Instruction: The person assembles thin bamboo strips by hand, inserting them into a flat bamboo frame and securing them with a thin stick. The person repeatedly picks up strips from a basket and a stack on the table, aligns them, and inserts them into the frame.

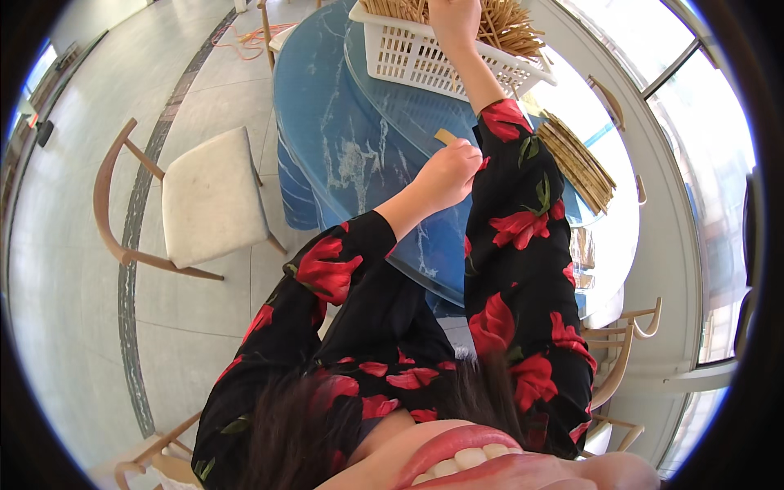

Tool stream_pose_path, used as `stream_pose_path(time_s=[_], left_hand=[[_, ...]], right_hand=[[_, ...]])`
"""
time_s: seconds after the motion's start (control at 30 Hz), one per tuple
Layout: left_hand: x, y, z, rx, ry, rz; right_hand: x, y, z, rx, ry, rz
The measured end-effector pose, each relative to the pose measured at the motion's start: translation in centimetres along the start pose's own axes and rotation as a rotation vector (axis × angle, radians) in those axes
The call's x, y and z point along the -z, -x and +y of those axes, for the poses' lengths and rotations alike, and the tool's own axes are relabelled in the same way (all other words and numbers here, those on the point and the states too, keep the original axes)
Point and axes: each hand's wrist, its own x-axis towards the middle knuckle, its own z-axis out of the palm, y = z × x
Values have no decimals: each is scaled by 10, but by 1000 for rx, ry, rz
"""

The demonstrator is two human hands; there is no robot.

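Note:
My left hand [447, 173] is closed in a fist over the blue table, beside my right sleeve. A short, flat tan strip [445, 136] sticks out past its knuckles; the rest of it is hidden by the hand. My right arm stretches far forward, and my right hand [456, 24] is over a white plastic basket [408, 55] at the far side. Thin tan sticks [510, 31] fill this basket in a heap. The right fingers are cut off by the upper edge of the picture, so their grip does not show.
On the blue marbled table [314, 98], a bundle of long brownish sticks [576, 163] lies right of my right forearm. Clear-wrapped packs [582, 249] are nearer on that side. A cushioned chair [212, 200] stands at left, a wooden chair [629, 343] at right. Orange cord [242, 37] lies on the floor.

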Motion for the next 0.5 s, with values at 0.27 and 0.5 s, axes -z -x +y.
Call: stream_pose_path(time_s=[0.27, 0.5], left_hand=[[-1, -2, 4, -62, 18, 54], [-13, 5, -5, 195, 341, 68]], right_hand=[[86, -86, -72, 117, -531, 314], [-27, -30, -38, 14, 179, -284]])
